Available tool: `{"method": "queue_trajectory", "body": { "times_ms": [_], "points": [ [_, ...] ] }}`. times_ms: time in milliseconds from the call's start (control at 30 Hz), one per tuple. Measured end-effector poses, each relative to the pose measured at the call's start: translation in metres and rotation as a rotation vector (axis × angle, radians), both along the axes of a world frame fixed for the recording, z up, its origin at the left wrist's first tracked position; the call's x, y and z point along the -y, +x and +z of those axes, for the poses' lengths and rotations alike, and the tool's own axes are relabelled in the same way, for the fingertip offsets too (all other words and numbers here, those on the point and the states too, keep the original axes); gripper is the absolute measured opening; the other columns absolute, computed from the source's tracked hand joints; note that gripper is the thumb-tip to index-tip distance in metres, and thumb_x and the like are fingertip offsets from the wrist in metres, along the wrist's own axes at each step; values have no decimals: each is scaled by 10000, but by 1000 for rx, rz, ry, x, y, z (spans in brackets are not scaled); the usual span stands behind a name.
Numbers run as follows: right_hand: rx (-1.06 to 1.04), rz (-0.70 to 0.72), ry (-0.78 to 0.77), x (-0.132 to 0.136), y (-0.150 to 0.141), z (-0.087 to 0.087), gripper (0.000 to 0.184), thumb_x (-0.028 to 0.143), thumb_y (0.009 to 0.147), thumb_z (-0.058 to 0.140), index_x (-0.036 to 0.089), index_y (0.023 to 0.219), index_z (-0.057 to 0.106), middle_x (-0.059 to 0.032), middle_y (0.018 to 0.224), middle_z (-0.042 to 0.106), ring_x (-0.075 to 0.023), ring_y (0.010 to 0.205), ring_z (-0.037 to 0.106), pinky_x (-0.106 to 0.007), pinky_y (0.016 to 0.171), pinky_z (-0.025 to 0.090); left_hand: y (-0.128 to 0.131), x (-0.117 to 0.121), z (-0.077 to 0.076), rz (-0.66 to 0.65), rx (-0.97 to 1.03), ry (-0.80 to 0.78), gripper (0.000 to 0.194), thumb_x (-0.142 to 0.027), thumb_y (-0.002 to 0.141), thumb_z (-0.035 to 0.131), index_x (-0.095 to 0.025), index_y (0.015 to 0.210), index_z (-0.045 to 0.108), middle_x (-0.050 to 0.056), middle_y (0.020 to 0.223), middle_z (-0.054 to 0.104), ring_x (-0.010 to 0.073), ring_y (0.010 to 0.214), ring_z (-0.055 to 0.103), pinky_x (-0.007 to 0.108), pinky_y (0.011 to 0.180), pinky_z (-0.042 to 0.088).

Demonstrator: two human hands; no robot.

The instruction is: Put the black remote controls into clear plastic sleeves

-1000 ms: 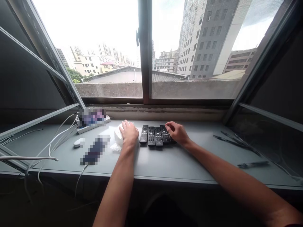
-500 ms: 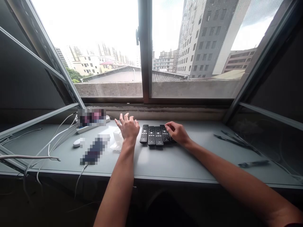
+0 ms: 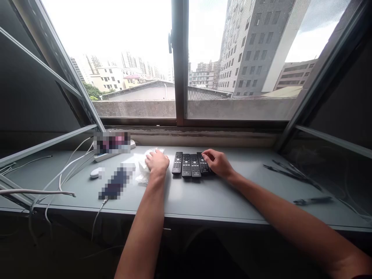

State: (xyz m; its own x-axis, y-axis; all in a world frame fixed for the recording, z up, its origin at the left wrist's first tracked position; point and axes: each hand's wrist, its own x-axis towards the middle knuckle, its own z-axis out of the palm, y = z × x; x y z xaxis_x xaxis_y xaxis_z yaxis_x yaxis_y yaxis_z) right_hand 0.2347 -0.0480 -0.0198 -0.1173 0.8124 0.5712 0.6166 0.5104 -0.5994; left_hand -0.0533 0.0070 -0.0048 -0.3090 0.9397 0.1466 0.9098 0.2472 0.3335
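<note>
Four black remote controls (image 3: 186, 166) lie side by side on a grey tabletop (image 3: 186, 199), and we count them clearly, keypads up; the two in the middle sit slightly nearer the person than the outer pair. A dark edge shows beside the fourth, under the right hand (image 3: 216, 162), but we cannot tell whether it belongs to a fifth.

The row lies between our two hands. The right hand rests at its right end, fingers curled in and tips at the upper part of the fourth remote, partly covering it; we cannot make out whether they grasp anything. The left hand (image 3: 157, 161), palm down with fingers loosely spread and unclenched, lies over crumpled clear plastic (image 3: 142, 176), just left of the first remote. Our hand hides part of the plastic, so we cannot count its pieces.

Farther left, we see one white power strip (image 3: 132, 144), partly masked by a pixelated patch; a second patch hides a dark item (image 3: 114, 185) with a white lead. One small white rounded object (image 3: 94, 173) is partly masked too. Several white cables (image 3: 65, 170) run past the left edge of our view. Slim dark items (image 3: 286, 172) at right are hard to identify. Behind, two window panes (image 3: 136, 77) face buildings.
</note>
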Motion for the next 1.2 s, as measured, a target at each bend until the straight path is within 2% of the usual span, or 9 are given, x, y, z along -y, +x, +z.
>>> {"method": "queue_trajectory", "body": {
  "times_ms": [167,300,400,533,667,800,967,1067,1200],
  "points": [
    [-6,15,3,1,-1,0,271,446,1044,606,229,980,756,-28,783,738,-220,693,657,-345,694,491,-3,-3,-8,-6,224,61,112,-233,908,671,-159,894,754,324,1207,724,493,1226,653,557,1033,452],
    [-5,22,-1,2,-1,0,272,446,1045,606,232,979,761,-39,826,769,-229,724,686,-351,712,507,-3,-8,-14,1,316,190,184,-292,878,725,-191,730,686,291,1074,750,535,1314,601,663,1150,353],
    [-3,22,-5,1,-1,0,278,450,1045,604,232,974,762,-45,844,779,-234,739,696,-357,719,514,-3,-10,-16,-12,295,189,100,-303,859,735,-205,868,749,267,1144,761,563,1441,493,794,1213,157],
    [-5,20,-14,1,-1,-1,278,450,1046,606,232,975,763,-41,836,779,-235,740,702,-357,711,513,-1,-3,-10,-33,229,216,500,-262,889,698,-159,1379,704,293,1611,532,572,1567,334,843,1236,17],
    [-9,22,-17,2,-1,-1,274,442,1045,607,231,971,765,-39,841,784,-235,748,709,-356,711,516,2,7,4,-189,397,594,850,-158,916,657,-155,1716,371,190,1826,214,482,1677,144,712,1340,132],
    [-11,21,-8,1,0,-1,284,453,1045,607,230,968,767,-43,853,790,-238,753,712,-364,720,524,4,5,15,-404,790,861,807,-159,981,657,-228,1732,368,132,1812,287,376,1666,284,541,1352,318],
    [-47,27,16,1,-1,-1,277,451,1049,618,224,1021,775,-43,832,769,-225,718,685,-361,697,535,8,-10,15,-583,1469,683,653,-150,918,798,-237,1539,618,138,1432,721,298,1331,703,499,1236,503],
    [-102,82,66,4,-6,2,284,425,1057,638,228,1223,759,-61,959,792,-231,805,717,-367,747,577,15,-9,15,-644,1690,540,634,-138,802,913,-246,1396,720,104,1374,753,260,1249,747,458,1208,534],
    [-55,306,173,14,-17,7,530,377,1092,623,319,1614,545,-98,1366,755,-274,1223,702,-453,1016,597,26,-1,15,-680,1737,397,663,-167,708,997,-251,1324,769,89,1429,727,245,1188,767,415,1143,581]
  ]
}}
